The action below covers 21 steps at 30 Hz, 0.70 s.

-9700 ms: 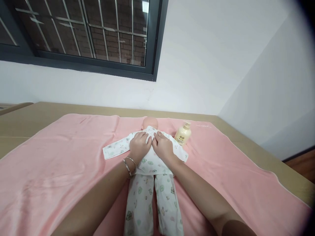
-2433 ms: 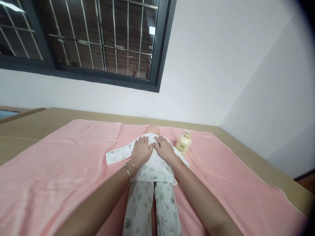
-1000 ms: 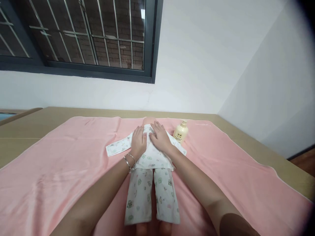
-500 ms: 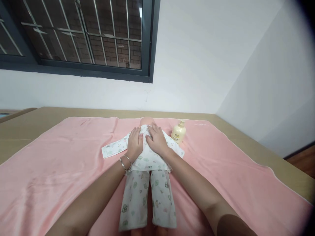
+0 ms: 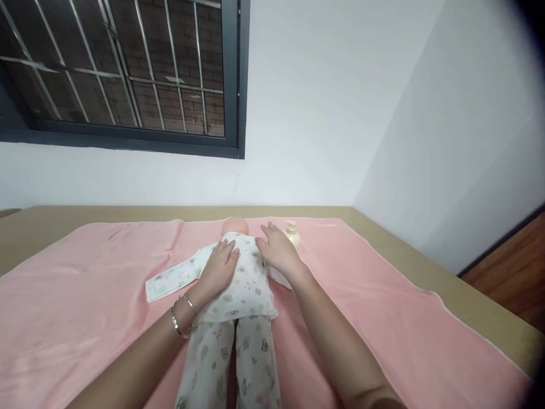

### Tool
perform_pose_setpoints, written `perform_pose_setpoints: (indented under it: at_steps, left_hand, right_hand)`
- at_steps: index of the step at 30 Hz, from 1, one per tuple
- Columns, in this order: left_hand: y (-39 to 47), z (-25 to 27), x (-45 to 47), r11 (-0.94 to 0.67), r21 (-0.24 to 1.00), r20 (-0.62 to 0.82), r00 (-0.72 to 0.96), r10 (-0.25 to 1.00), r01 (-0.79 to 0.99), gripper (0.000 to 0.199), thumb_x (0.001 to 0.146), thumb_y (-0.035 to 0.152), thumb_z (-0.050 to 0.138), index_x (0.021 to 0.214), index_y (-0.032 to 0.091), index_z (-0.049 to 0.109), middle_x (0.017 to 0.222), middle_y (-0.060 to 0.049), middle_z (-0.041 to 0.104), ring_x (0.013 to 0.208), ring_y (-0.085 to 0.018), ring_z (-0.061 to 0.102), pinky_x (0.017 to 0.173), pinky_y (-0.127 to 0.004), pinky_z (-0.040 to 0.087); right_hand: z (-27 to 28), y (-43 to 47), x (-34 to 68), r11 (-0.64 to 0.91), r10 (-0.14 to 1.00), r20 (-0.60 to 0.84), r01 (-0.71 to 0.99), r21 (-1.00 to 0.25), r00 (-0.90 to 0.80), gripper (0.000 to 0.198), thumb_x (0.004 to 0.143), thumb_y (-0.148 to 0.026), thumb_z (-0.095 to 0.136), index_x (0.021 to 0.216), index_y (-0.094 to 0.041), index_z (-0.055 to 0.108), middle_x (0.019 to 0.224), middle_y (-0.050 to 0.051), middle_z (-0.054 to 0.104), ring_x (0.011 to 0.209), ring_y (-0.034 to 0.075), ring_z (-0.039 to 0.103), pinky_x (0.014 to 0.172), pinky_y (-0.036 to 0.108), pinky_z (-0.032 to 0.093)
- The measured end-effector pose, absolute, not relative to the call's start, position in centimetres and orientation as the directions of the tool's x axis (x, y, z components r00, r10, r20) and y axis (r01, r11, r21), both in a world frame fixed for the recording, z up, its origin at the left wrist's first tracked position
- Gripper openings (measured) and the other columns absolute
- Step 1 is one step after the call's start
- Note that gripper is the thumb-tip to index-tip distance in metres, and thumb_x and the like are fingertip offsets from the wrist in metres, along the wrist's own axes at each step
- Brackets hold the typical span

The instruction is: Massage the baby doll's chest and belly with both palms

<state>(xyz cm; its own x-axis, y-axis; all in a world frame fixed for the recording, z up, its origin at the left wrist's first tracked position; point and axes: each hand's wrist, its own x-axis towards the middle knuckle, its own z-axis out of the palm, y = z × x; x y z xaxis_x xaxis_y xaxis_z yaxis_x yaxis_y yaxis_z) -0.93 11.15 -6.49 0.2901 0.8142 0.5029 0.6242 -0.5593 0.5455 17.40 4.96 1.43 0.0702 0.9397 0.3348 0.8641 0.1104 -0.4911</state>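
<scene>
White plaster walls are filling the back, with a dark-framed, barred glass window sitting upper left. Pale tan flat surface is running below, and a pink soft cloth with a white edge is covering most of it.

Change: half a second ago both hands were resting on the doll's upper torso; now the right hand is sitting out at the shoulder, in front of the cream plastic pump bottle and partly hiding it. Contact with bottle or shoulder: can't tell. Its fingers are stretching out loosely, not visibly gripping. Left hand is lying flat on the torso, fingers extended, holding nothing; silver bangles are circling that wrist. Work on the torso is apparently going one-handed now.

Bald, pinkish baby doll is lying mid-cloth, head toward the wall; face-up or face-down, can't tell. It's wearing a white top and trousers with small green and brown prints. One sleeve is stretching out flat at left; the other is mostly disappearing behind the right forearm.
</scene>
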Motion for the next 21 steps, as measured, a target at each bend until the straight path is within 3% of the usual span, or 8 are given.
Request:
perform_pose_setpoints:
  at_steps: [4,7,9,12,17,21]
  left_hand:
    - [9.6,-3.9,3.3,-0.518,0.813,0.427,0.333,0.840,0.265,0.054,0.095,0.055,0.030,0.125,0.021,0.059,0.138,-0.008,0.056,0.133,-0.024,0.045,0.114,-0.045,0.034]
    - [10.6,-2.3,7.2,-0.211,0.976,0.214,0.421,0.882,-0.054,0.067,0.096,0.058,0.011,0.126,0.019,0.056,0.139,-0.012,0.054,0.132,-0.023,0.047,0.109,-0.042,0.041]
    - [11.9,-1.3,9.6,0.023,0.977,0.083,0.480,0.873,-0.210,0.071,0.095,0.058,0.007,0.127,0.016,0.055,0.141,-0.016,0.051,0.132,-0.022,0.047,0.110,-0.040,0.041]
    - [13.1,0.1,12.2,0.209,0.914,0.003,0.520,0.854,-0.348,0.073,0.094,0.056,0.005,0.128,0.010,0.051,0.142,-0.021,0.048,0.130,-0.022,0.050,0.110,-0.037,0.041]
    - [12.1,1.2,13.4,0.248,0.891,0.026,0.587,0.810,-0.381,0.074,0.091,0.060,0.007,0.123,0.013,0.053,0.132,-0.020,0.055,0.123,-0.026,0.055,0.103,-0.043,0.048]
    - [10.9,0.9,11.9,0.325,0.848,0.004,0.620,0.785,-0.418,0.072,0.091,0.060,0.009,0.122,0.013,0.054,0.133,-0.019,0.056,0.123,-0.026,0.055,0.102,-0.044,0.048]
  right_hand:
    - [2.7,4.8,20.4,0.053,0.875,0.447,0.880,-0.473,0.188,0.051,0.091,-0.025,0.036,0.137,-0.006,0.047,0.146,0.017,0.043,0.139,0.030,0.033,0.112,0.042,0.028]
    - [2.6,5.4,21.6,-0.010,0.865,0.446,0.895,-0.446,0.232,0.053,0.084,-0.009,0.033,0.135,-0.006,0.048,0.141,0.018,0.048,0.137,0.029,0.036,0.111,0.042,0.029]
    - [2.2,5.9,21.9,-0.049,0.876,0.420,0.911,-0.411,0.237,0.054,0.082,-0.006,0.035,0.134,-0.006,0.048,0.140,0.019,0.049,0.135,0.029,0.037,0.109,0.041,0.030]
    - [1.6,6.2,21.8,-0.069,0.891,0.406,0.946,-0.317,0.201,0.051,0.084,-0.009,0.037,0.133,-0.002,0.048,0.140,0.022,0.048,0.135,0.030,0.038,0.110,0.041,0.028]
    - [2.3,6.0,21.8,-0.123,0.889,0.418,0.976,-0.180,0.189,0.041,0.083,-0.010,0.040,0.119,-0.007,0.061,0.119,0.019,0.064,0.113,0.028,0.058,0.099,0.037,0.039]
    - [4.1,6.3,21.4,-0.290,0.895,0.278,0.929,-0.229,0.348,0.031,0.083,-0.015,0.043,0.098,-0.014,0.070,0.098,0.017,0.071,0.093,0.027,0.067,0.076,0.033,0.047]
